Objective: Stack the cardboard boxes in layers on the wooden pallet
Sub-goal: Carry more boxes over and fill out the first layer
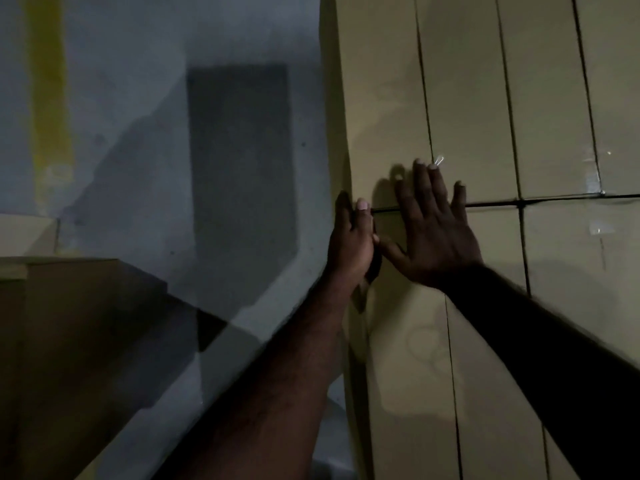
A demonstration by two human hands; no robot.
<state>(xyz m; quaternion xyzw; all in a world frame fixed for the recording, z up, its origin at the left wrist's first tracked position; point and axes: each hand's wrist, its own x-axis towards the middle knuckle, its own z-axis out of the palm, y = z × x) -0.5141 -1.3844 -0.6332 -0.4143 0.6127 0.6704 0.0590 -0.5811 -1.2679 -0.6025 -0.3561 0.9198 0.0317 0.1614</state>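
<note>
cardboard boxes point(467, 98) lay packed edge to edge in a flat layer on the right of the view, long narrow tops side by side with thin dark gaps between them and one cross seam point(554, 199) running through; the wooden pallet beneath was not in view. the right hand point(433, 233) lay flat on the top of the layer, fingers spread and straight, across that seam. the left hand point(351, 244) sat at the outer left edge of the layer, thumb on top by the seam, while its fingers went down the side face (whether straight or curled there could not be told). the board looked matte, tan and smooth, with square corners and a few glossy strips of tape. such cartons probably handle as stiff but dentable, so the likely safe hold is flat palms on opposite faces or under the bottom edges, not on the taped flaps; their weight could not be judged. to the left lay a grey floor point(138, 133) with a yellow line point(50, 98), and more cardboard point(69, 306) sat in shadow at the lower left.
</note>
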